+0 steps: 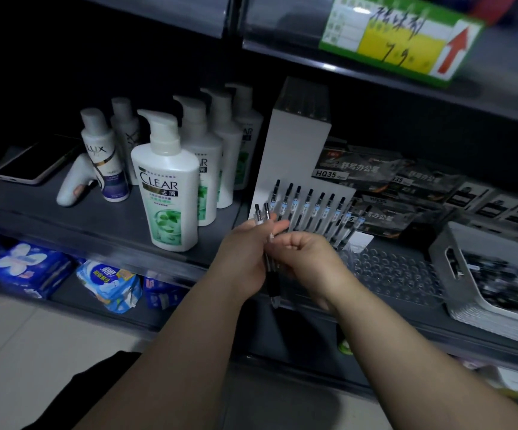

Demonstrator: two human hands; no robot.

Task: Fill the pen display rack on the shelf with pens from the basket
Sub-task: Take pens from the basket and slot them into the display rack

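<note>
Shelf (pixel 111 218) of dark grey metal keeps everything at arm height. The white plastic basket (pixel 474 235) sits to the right of the tall white card pen rack (pixel 298 144), close by, so more pens are easy to grab. A row of black-and-clear pens (pixel 310 209) stands leaning on the rack's front. Just in front of the rack, the left hand (pixel 245 259) is wrapped round a small bunch of black pens (pixel 262 215), ends up, like a little store. The right hand (pixel 310 256) curls its fingers onto that bunch, probably to pull one out.
</note>
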